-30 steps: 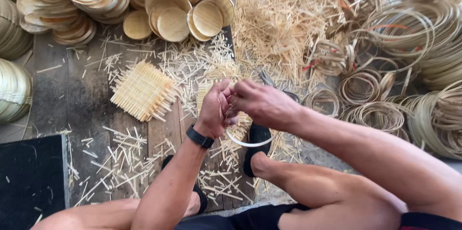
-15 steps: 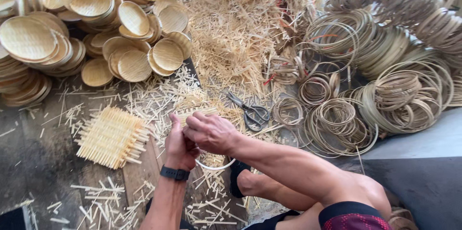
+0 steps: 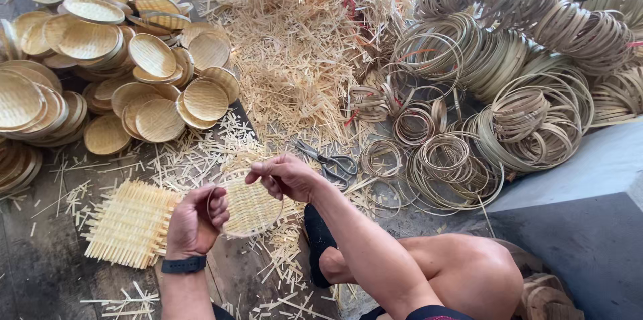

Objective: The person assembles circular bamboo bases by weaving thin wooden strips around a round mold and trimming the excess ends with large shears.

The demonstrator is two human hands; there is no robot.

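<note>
A small round woven bamboo tray (image 3: pixel 249 207) with a thin hoop rim is held between both hands above the floor. My left hand (image 3: pixel 195 221), with a black wristband, grips its left edge. My right hand (image 3: pixel 284 176) pinches the rim at the upper right. A square woven bamboo mat (image 3: pixel 130 223) with untrimmed ends lies on the floor just left of my left hand.
Stacks of finished round trays (image 3: pixel 107 65) fill the upper left. Loose bamboo offcuts (image 3: pixel 301 45) cover the middle. Scissors (image 3: pixel 331 159) lie beyond my right hand. Piles of bamboo hoops (image 3: pixel 509 72) crowd the right. My bent leg (image 3: pixel 429 266) and black sandal (image 3: pixel 316 239) are below.
The camera view shifted right. My hands, clasped close together before, have moved apart and now hold the round tray open between them.
</note>
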